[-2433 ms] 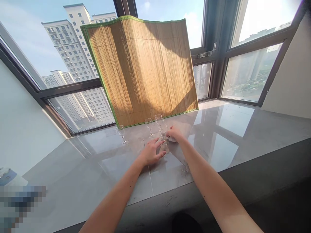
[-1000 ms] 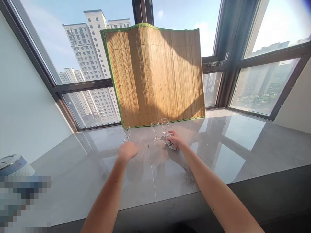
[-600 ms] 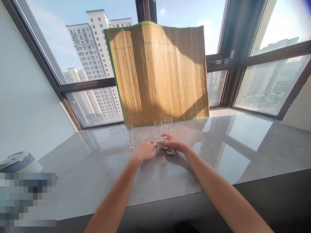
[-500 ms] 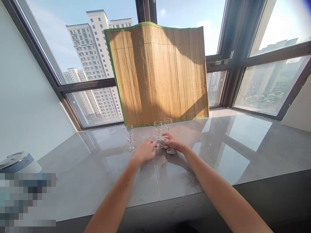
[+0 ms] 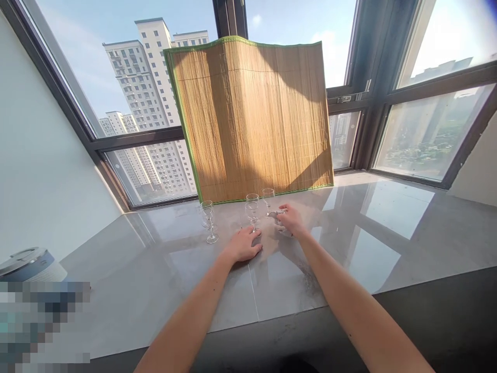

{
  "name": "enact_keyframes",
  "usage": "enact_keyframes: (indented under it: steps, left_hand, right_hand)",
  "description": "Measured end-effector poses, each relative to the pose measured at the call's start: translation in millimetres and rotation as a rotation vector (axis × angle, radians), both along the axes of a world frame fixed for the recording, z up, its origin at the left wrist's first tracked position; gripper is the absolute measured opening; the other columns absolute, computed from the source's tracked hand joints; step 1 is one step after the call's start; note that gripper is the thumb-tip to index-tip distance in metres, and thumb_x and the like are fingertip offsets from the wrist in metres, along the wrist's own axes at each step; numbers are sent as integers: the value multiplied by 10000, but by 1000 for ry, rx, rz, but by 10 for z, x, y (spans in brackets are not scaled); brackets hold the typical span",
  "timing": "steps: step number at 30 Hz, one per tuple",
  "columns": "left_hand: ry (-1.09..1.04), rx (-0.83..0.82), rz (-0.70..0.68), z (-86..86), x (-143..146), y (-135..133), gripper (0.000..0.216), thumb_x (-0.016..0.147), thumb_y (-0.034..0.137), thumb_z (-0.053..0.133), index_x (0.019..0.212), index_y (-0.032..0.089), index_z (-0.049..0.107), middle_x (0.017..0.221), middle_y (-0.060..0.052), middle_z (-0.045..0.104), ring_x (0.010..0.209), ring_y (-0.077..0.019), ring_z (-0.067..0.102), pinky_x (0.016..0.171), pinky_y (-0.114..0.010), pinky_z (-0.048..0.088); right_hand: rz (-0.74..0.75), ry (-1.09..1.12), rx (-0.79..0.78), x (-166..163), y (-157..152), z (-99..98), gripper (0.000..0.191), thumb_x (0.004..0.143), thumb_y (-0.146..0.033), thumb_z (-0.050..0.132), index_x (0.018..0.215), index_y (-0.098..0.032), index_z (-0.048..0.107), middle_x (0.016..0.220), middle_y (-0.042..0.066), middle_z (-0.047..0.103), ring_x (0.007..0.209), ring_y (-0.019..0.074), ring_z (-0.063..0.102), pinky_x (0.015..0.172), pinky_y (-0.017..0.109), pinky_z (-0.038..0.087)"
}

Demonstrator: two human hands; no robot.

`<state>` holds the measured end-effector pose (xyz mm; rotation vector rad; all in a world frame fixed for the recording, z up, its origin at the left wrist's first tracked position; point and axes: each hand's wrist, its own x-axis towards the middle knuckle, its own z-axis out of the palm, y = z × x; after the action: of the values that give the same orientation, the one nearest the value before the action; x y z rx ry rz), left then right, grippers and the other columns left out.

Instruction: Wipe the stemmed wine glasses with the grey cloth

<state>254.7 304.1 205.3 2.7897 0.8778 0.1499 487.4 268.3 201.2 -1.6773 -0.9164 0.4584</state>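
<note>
Clear stemmed glasses stand on the grey counter: one at the left (image 5: 209,223), one in the middle (image 5: 252,204) and one farther back at the right (image 5: 268,197). Some of their outlines overlap, so more may stand behind. My left hand (image 5: 244,244) lies low at the foot of the middle glass, fingers spread and hiding that foot; whether it touches the glass I cannot tell. Closed on a whitish patterned cloth (image 5: 275,214), my right hand (image 5: 291,219) is just to the right of the back glass. Part of the cloth is hidden by its fingers.
A bamboo mat (image 5: 256,119) with green edging leans upright against the window behind the glasses. At the far left a blue and white lidded container (image 5: 34,264) stands beside a blurred-out patch. The glossy counter (image 5: 147,290) ends in a front edge near my forearms.
My right hand has moved right with the cloth, away from the middle glass. My left hand has shifted right to the foot of that glass. The glasses stay in place.
</note>
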Motion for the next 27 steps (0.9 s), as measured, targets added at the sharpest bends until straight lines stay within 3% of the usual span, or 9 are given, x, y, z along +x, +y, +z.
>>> enact_keyframes:
  steps: [5, 9, 13, 17, 19, 24, 27]
  left_hand:
    - [35, 41, 179, -14, -6, 95, 581, 934, 566, 313, 1379, 252, 518, 1520, -85, 416, 1409, -287, 336, 1165, -437, 236]
    - [53, 40, 333, -38, -105, 223, 575, 944, 541, 267, 1350, 228, 527, 1476, -113, 457, 1371, -293, 383, 1123, -427, 290]
    - [75, 56, 462, -68, -192, 353, 606, 936, 544, 275, 1385, 189, 478, 1493, -154, 423, 1392, -314, 350, 1135, -448, 252]
    - [84, 35, 567, -83, -227, 379, 700, 921, 607, 266, 1497, 210, 297, 1575, -164, 291, 1462, -334, 230, 1148, -492, 205]
    - [71, 27, 596, -64, -224, 331, 731, 905, 642, 275, 1505, 224, 280, 1583, -169, 272, 1466, -371, 202, 1129, -522, 224]
    - [104, 71, 582, 59, -186, 121, 634, 876, 621, 373, 1267, 169, 584, 1404, -221, 486, 1337, -416, 391, 1061, -506, 318]
    - [101, 140, 537, 131, -142, 21, 530, 898, 561, 369, 1117, 177, 662, 1259, -205, 583, 1207, -384, 501, 983, -483, 391]
  right_hand:
    - [-112, -161, -17, 15, 59, -96, 455, 680, -257, 624, 1128, -205, 561, 649, -11, 561, 647, 200, 552, 587, 273, 353]
    - [-166, -203, 48, 22, 70, -109, 492, 690, -215, 580, 1180, -222, 535, 739, 7, 597, 705, 200, 561, 639, 269, 370]
    - [-39, -215, 107, -69, 87, -122, 507, 670, -212, 588, 1172, -232, 522, 938, 39, 617, 773, 181, 565, 702, 268, 403]
    - [105, -201, 162, -260, 118, -163, 574, 649, -191, 571, 1211, -236, 463, 979, 29, 605, 718, 152, 540, 694, 265, 413]
    - [198, -186, 169, -344, 139, -191, 583, 643, -177, 561, 1211, -237, 444, 997, 28, 612, 674, 136, 523, 674, 262, 413]
    - [370, -188, 140, -461, 190, -234, 523, 610, -135, 574, 1119, -239, 512, 1132, 56, 621, 713, 137, 537, 685, 263, 418]
    - [413, -224, 129, -510, 198, -223, 473, 612, -127, 565, 1071, -241, 572, 978, 29, 649, 732, 158, 543, 690, 264, 413]
